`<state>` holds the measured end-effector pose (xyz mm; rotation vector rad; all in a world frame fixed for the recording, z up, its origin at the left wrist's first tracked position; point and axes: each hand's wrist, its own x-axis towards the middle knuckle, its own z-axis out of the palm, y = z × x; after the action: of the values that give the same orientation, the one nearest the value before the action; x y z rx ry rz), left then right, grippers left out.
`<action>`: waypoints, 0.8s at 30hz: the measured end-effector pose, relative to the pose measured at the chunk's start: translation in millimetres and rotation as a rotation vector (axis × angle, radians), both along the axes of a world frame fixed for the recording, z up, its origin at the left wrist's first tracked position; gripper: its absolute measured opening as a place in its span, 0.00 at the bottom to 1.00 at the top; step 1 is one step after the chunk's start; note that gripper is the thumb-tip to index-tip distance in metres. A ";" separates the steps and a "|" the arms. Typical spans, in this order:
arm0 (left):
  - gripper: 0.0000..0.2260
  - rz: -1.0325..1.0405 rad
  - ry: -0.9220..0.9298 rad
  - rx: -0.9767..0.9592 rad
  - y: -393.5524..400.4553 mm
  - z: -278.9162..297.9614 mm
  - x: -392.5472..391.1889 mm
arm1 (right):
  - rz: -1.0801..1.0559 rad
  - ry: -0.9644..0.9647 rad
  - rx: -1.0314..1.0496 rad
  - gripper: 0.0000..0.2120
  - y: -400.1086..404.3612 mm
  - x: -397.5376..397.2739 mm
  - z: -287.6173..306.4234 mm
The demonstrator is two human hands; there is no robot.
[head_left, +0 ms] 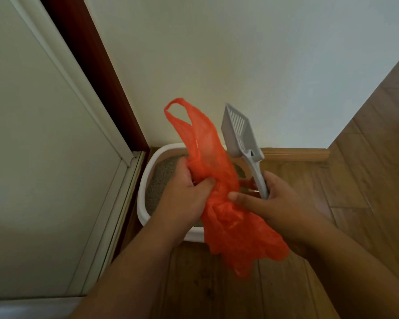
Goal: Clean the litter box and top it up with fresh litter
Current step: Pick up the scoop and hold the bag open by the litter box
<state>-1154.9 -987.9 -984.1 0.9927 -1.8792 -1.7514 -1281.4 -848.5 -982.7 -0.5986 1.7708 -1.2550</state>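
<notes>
a: forearms come in from the bottom edge over the wood floor [217, 291]. what are the hands doing?

b: left hand [189, 187] is clenched on a bunch of the orange plastic bag [219, 203], thumb pressed into the film. right hand [272, 199] pinches the bag with its thumb and grips the handle of the grey litter scoop [241, 137] with its curled fingers, the slotted end pointing up.

a: and the bag itself?

b: crumpled, hanging between the hands, one handle loop standing up high, the bottom drooping toward the floor.

a: where's the litter box [143, 196]?

b: just beyond and below the hands, white rim, grey litter [161, 178] inside, tucked into the corner by the white wall [240, 54] and the sliding door frame [115, 180].
</notes>
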 end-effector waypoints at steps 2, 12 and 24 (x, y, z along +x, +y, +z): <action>0.18 0.021 0.011 -0.005 0.7 -1.8 -0.7 | 0.012 0.010 0.026 0.35 0.8 0.6 -0.4; 0.23 0.228 -0.011 -0.017 -7.3 1.7 3.5 | -0.026 0.089 0.100 0.21 3.6 -2.0 6.7; 0.38 0.034 -0.274 -0.181 -6.3 10.5 8.1 | -0.172 0.172 0.025 0.13 5.6 -7.4 10.3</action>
<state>-1146.8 -994.1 -973.6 1.2355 -2.1274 -1.4544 -1288.8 -842.9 -972.3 -0.5631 2.0135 -1.3279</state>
